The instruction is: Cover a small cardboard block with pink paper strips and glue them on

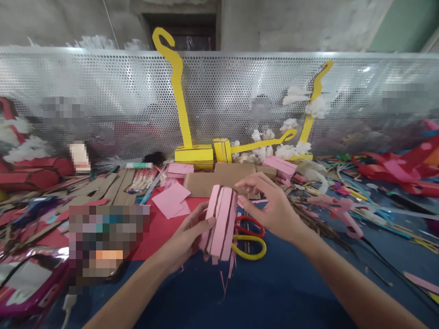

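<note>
My left hand point(195, 230) is closed around the lower left side of a small pink paper-covered cardboard box point(221, 221), which is tilted and shows brown cardboard lines between its pink strips. At the box's upper right corner is my right hand point(265, 196), its thumb and forefinger apart with nothing visible between them. Whether those fingertips touch the box I cannot tell. Behind and below the box lie scissors with red and yellow handles point(252, 257), their blades partly hidden. Thin pink paper scraps point(224, 283) lie under it on the blue table.
Pink paper sheets point(171, 201) lie over red paper point(151, 228) at left. A pink glue gun point(343, 210) with a black cord rests at right. Yellow hooked pieces on boxes point(194, 155) stand by a perforated metal panel point(226, 91). Brown cardboard point(233, 173) lies ahead.
</note>
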`<state>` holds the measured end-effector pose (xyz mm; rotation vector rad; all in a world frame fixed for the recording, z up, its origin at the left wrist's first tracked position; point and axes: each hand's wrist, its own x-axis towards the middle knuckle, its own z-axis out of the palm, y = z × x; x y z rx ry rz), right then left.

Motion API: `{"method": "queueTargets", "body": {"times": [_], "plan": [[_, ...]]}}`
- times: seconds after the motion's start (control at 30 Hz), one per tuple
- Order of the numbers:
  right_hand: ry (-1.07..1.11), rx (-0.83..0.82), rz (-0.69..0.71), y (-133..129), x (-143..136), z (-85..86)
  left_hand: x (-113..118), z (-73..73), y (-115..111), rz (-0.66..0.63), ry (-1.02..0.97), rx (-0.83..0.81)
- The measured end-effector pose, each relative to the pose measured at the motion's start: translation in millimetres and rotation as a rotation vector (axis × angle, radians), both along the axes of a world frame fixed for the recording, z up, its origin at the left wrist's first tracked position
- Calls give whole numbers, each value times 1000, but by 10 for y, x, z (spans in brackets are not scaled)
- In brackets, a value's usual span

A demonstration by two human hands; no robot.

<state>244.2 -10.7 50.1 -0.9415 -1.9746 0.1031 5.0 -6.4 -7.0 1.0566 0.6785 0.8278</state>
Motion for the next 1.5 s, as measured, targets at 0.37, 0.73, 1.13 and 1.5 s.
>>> {"method": "queueTargets", "body": {"times": [0.37, 0.73, 1.13, 1.5], "plan": [[-43, -36, 39, 17, 60, 22, 21, 43, -23, 2, 15, -10], [-54, -43, 51, -13, 30, 64, 15, 54, -25, -2, 56, 11], [-70, -33, 57, 1, 46, 58, 20, 37, -15, -11, 39, 18], [-60, -39, 65, 10, 43, 51, 23, 43, -20, -14, 54, 21]]}}
